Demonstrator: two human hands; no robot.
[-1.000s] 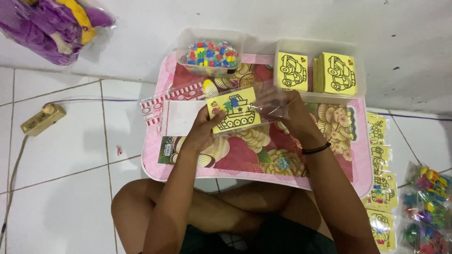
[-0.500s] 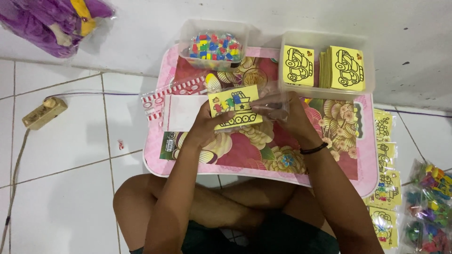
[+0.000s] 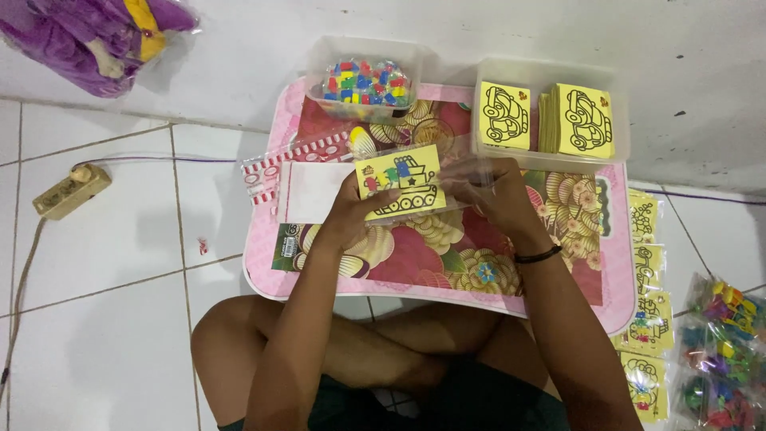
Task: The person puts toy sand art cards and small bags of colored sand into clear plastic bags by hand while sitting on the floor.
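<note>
Grip: left hand [image 3: 345, 214] and right hand [image 3: 495, 195] both pinch the bagged card [image 3: 400, 181].
Beneath: pink table [image 3: 447, 263].
Behind: card tub [image 3: 550, 120].

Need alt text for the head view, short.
Seen from above, a seated person's left hand and right hand hold a yellow picture card in a clear plastic sleeve over a pink floral lap table.

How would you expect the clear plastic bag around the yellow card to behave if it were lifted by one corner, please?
The clear plastic bag looks thin and glossy, so it would probably be floppy and a little slippery. The yellow card inside stays flat between the left hand and right hand, so it likely stiffens that part. Both seem light.
</note>
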